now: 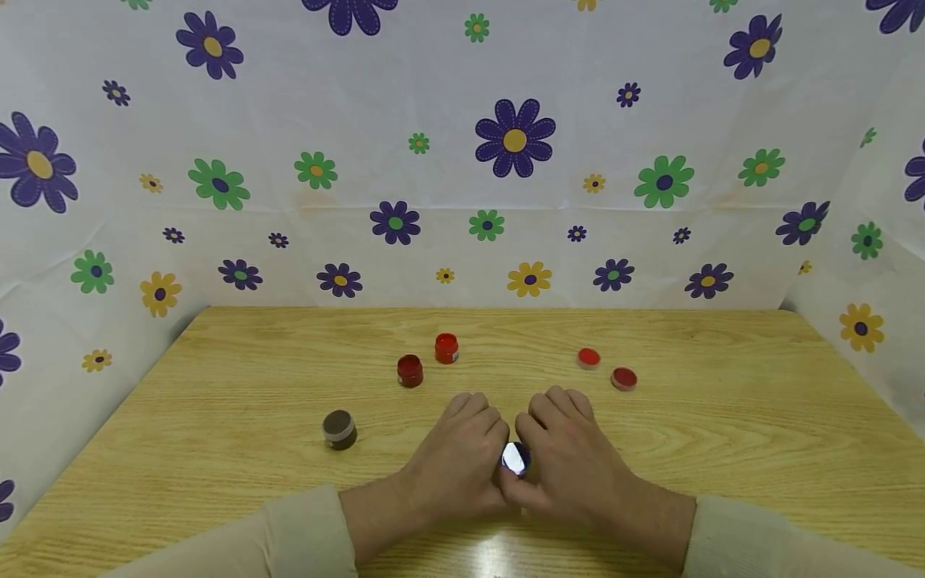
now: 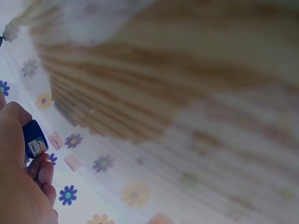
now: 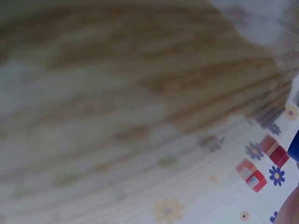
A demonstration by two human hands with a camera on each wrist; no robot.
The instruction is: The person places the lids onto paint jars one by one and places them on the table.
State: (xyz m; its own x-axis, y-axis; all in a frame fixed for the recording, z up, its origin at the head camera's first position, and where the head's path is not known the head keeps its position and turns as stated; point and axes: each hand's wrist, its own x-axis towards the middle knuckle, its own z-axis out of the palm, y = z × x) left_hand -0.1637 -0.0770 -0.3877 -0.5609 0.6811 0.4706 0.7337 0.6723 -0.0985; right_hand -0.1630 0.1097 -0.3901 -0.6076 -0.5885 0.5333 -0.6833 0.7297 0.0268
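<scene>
Between the two hands, close over the front middle of the table, is a small blue paint jar [image 1: 515, 459] whose top catches bright glare in the head view. The left hand [image 1: 466, 457] grips it from the left, the right hand [image 1: 571, 457] from the right, fingers curled. In the left wrist view, the blue paint jar [image 2: 35, 140] shows a white label between thumb and fingers. Only a bit of the blue jar [image 3: 294, 148] and of the right hand [image 3: 288, 207] enters the right wrist view. The fingers hide most of the jar.
An opened dark red paint jar [image 1: 409, 372] and an opened bright red one [image 1: 446, 350] stand beyond the left hand. A capped grey-brown jar [image 1: 340, 430] stands further left. Two red lids [image 1: 588, 358] lie at the right on the wooden table [image 1: 723, 433]. Flowered cloth [image 1: 433, 177] hangs behind.
</scene>
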